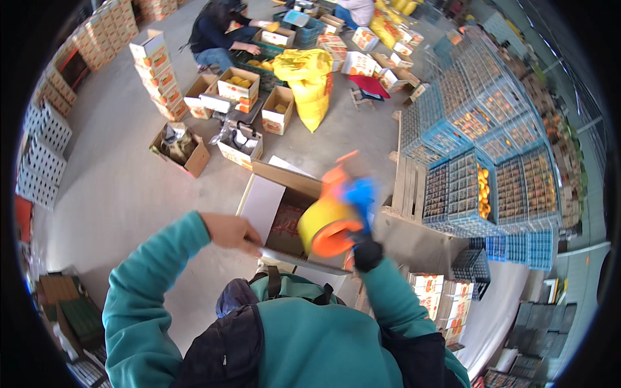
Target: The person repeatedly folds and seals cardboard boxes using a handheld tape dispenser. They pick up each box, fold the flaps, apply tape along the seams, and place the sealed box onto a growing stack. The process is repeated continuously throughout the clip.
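A cardboard carton (pixel 264 201) sits open in front of me, its flaps spread and red printing visible inside. My left hand (pixel 235 234) grips the edge of its near flap with bent fingers. Over the carton's right side, my right hand (pixel 363 245) holds a tape dispenser (pixel 335 218) with orange and blue parts and a wide yellow roll. Motion blurs the dispenser. A black cuff or glove covers my right wrist, and the fingers are mostly hidden.
Blue crates (pixel 485 126) of orange fruit stand on a wooden pallet (pixel 407 189) at right. Ahead are a yellow sack (pixel 308 92), cartons (pixel 237 87) and a crouching person (pixel 218 34). Stacked cartons (pixel 160 77) rise at left. Folded cartons (pixel 441 303) lie near my right elbow.
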{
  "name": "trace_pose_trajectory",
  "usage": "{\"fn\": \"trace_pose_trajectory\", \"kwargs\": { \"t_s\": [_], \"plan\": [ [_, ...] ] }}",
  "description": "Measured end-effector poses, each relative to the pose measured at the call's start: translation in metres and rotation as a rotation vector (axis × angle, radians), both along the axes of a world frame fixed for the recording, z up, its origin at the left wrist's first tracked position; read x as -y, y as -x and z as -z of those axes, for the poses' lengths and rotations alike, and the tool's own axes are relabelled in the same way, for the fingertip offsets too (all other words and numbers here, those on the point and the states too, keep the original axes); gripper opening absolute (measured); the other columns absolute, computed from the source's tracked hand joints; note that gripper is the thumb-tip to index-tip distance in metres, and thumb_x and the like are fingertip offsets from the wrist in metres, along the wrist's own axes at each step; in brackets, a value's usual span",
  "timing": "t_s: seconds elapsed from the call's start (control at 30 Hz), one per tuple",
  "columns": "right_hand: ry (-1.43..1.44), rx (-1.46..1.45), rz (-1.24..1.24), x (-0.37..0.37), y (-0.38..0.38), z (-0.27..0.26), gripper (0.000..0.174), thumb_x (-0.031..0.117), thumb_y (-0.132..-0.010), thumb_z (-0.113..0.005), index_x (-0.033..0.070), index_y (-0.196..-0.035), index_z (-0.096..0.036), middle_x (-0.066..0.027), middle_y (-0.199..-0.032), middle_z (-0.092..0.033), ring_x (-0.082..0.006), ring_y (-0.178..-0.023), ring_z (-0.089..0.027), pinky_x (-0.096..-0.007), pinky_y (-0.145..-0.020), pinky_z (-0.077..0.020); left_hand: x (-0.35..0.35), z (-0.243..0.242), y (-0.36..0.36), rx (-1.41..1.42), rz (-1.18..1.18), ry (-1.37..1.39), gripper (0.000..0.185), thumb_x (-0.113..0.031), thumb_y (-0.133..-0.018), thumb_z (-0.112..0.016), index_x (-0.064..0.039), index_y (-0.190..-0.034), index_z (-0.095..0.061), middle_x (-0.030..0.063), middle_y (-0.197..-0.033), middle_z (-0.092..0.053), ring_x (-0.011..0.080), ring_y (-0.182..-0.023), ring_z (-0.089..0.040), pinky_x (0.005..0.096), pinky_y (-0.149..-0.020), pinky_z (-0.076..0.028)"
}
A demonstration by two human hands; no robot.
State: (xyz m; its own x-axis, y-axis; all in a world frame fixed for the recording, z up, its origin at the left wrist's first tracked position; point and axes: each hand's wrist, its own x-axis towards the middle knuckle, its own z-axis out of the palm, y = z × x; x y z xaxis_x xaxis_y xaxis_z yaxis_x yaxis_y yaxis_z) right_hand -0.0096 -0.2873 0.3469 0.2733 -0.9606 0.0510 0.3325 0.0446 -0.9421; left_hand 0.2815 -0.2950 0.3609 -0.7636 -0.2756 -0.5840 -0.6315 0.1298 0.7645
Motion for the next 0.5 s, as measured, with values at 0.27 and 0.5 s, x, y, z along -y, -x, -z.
{"fn": "trace_pose_trajectory", "kwargs": {
  "t_s": [0.27, 0.5],
  "plan": [
    [-0.270, -0.283, 0.033, 0.024, 0.022, 0.024, 0.043, 0.008, -0.082, -0.056, 0.002, -0.123, -0.044, -0.0089, -0.108, -0.056, -0.0185, -0.097, -0.057, -0.0337, -0.084, -0.0476, 0.015, 0.048, 0.026, -0.014, -0.990, 0.811, 0.087, -0.049, -0.056, -0.081, -0.008, -0.125, -0.048, 0.0148, -0.111, -0.057, 0.0309, -0.107, -0.053, 0.0395, -0.084, -0.045],
    [0.287, -0.846, 0.156, -0.037, 0.045, 0.040, 0.062, 0.010, -0.073, -0.066, 0.002, -0.126, -0.036, -0.0150, -0.117, -0.053, -0.0262, -0.103, -0.057, -0.0390, -0.087, -0.0470, 0.037, 0.073, 0.025, 0.023, -0.901, 0.408, 0.060, -0.049, -0.087, -0.050, -0.011, -0.132, -0.039, 0.0199, -0.111, -0.059, 0.0349, -0.098, -0.059, 0.0421, -0.084, -0.046]
  ]
}}
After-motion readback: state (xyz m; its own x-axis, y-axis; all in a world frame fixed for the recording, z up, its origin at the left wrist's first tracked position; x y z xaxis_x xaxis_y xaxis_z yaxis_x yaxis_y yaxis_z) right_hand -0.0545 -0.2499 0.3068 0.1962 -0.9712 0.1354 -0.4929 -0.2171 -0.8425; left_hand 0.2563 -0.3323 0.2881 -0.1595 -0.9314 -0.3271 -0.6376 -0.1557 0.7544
